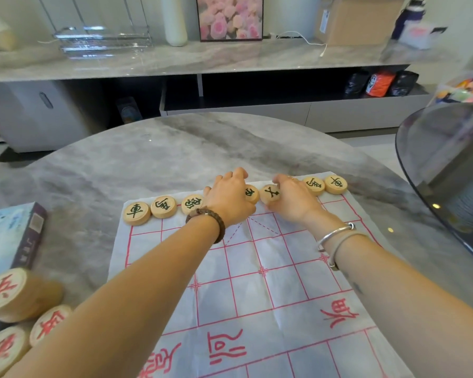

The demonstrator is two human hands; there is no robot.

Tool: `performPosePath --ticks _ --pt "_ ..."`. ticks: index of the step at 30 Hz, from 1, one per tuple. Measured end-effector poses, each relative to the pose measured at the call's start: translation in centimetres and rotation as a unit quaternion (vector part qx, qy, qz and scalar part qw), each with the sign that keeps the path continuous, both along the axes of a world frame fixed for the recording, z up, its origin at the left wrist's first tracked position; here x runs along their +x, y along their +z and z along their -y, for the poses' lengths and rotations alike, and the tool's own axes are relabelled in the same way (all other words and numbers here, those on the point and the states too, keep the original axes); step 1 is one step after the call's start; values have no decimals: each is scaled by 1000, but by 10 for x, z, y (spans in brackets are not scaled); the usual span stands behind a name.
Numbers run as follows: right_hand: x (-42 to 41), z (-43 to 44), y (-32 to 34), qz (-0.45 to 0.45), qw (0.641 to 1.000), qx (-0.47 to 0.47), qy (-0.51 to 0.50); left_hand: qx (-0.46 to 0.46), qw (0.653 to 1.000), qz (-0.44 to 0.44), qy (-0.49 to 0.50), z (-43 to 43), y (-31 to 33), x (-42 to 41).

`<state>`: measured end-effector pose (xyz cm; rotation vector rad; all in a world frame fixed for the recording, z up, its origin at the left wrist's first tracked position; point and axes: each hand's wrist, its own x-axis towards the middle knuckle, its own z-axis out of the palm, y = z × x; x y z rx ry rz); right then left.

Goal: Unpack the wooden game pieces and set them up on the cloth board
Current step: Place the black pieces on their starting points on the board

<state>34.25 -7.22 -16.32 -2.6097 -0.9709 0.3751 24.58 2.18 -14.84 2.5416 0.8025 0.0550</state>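
Both left hand and right hand on far-row pieces.

One cloth board lies on the desk. Seven dark-lettered pieces show in the row along its far edge: three to the left of the hands, two between them and two to the right. Whether the left hand covers another cannot be told. Three red-lettered pieces show at the lower left, beside one box. There are two hands, the left and the right hand, with one dark beaded bracelet and one silver bangle. Three pouches stand in the background.
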Motion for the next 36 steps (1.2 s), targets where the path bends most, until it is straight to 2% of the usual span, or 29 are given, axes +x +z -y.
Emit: performPosePath --ticks 4,7,8,10,13,17,19,22,24,30,36 --pt "1 2 -3 -3 1000 23 4 -28 999 16 15 -1 -1 1" --pt "1 6 2 21 993 107 -33 -40 999 24 -13 3 1 5" --pt "0 6 6 0 987 152 -49 -34 999 27 -21 5 2 7" --pt "-2 5 14 -111 963 234 -71 -12 999 34 -30 9 5 12" --pt "-2 8 20 -220 933 270 -94 7 998 43 -36 14 9 19" --pt "12 17 17 -328 873 316 -177 -9 997 48 -61 18 12 29" --pt "22 21 12 -296 867 329 -227 -1 997 27 -68 18 11 33" --pt "33 24 3 -172 901 294 -269 41 995 -44 -75 17 4 29" --pt "32 24 1 -133 919 264 -261 48 992 -85 -84 16 -2 23" --pt "29 22 7 -93 942 225 -229 45 988 -111 -96 13 -2 20" --pt "16 28 30 -109 945 216 -221 28 996 -63 -61 19 26 -3"
